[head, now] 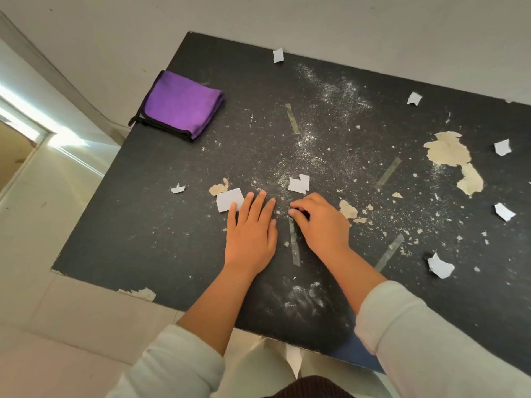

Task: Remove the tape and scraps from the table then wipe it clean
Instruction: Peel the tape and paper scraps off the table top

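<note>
While you read down these lines, keep your eyes on the near strip.

Tape strip: the nearest tape strip (294, 245) lies flat on the black table (143, 225), thin, translucent and greyish, its long axis running from your body away toward the far edge; its far end sits right under your right fingertips.

Right hand: your right hand (319, 222) has its fingers curled down at that far end, as if picking at it with the nails. You cannot tell from here whether the end has lifted or is actually pinched.

Left hand: your left hand (251, 228) lies flat just beside the strip on its left, fingers straight and pressing the tabletop, one fingertip overlapping a white paper scrap (228, 199).

Coming move: the strip should probably peel back along its own length, toward you; the right hand is the nearer one.

Other tape: three more strips lie farther out, e.g. (292, 118).

Scraps: torn white paper pieces, matte and curled at the edges, are scattered to the right and far side.

Surface: white powder dusts the middle; tan patches show where the black coating is chipped.

Cloth: a folded purple cloth (181, 106) with black edging rests at the far left corner, well apart from both hands.
</note>
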